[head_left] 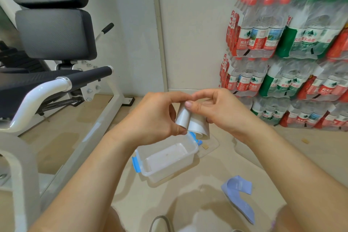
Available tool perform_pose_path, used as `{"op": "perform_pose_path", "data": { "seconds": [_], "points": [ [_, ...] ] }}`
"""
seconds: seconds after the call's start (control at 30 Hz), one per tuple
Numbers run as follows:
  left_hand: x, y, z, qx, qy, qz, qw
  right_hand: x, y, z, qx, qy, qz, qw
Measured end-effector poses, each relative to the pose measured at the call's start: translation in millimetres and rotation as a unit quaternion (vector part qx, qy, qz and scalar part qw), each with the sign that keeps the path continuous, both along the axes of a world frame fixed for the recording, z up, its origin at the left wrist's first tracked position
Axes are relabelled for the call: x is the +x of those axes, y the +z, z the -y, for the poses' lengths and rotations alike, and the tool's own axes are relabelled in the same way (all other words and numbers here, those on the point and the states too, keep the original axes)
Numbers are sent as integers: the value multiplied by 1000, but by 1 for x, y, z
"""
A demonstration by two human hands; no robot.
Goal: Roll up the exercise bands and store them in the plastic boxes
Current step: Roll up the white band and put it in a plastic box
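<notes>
Grey band [185, 118], part-rolled, held w/ both hands: L hand [156, 117] curled round roll, R hand [220, 109] pinching loose end. It's above open box [169, 171]; purple band [238, 194] on floor, 4 o'clock of box.

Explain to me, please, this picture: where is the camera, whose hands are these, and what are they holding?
The camera sits on a person's head and looks down, so both bare arms are that person's own. There is no machine. The left hand and the right hand grip a grey exercise band, partly rolled, its loose end hanging. Below them, on the floor, stands an open plastic box with blue clips. A purple band lies to its right. A workout bench is at left, and packs of water bottles at right.
</notes>
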State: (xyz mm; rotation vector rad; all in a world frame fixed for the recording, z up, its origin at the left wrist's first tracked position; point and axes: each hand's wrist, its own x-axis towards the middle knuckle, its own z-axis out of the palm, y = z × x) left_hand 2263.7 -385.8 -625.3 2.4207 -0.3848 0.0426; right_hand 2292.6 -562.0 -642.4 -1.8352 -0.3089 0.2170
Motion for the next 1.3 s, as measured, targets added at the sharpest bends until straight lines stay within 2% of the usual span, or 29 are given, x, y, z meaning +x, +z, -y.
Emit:
{"op": "perform_pose_path", "data": {
  "seconds": [0.1,0.2,0.3,0.4,0.5,0.57,0.7,0.83,1.13,1.2,1.3],
  "points": [
    [1,-2,3,29,-3,3,1000,-1,-3,-1,-4,2,1,1000],
    [1,-4,4,21,-18,5,1000,0,-3,-2,11,-2,-11,1000],
    [3,-7,1,-115,-41,-30,992,3,-2,0,120,1,-70,990],
    [5,-8,-2,-274,-56,-76,957,5,2,4,235,7,-130,963],
    [6,-8,-1,-351,-72,-101,928,6,2,6,270,30,-152,950],
    [7,-6,-3,-330,-70,-93,937,5,1,6,230,37,-140,962],
    [6,-2,-12,-251,-45,-68,964,4,-2,5,78,30,-53,995],
    [3,-1,-9,-151,-39,-43,987,2,-1,1,31,22,-14,999],
    [2,0,-4,-46,-17,-22,999,4,-7,-1,33,20,-16,999],
    [2,0,-5,-65,-29,-38,997,4,-8,0,59,13,-29,998],
    [0,0,-7,-149,-57,-71,985,6,-8,2,137,21,-71,988]
  ]
}}
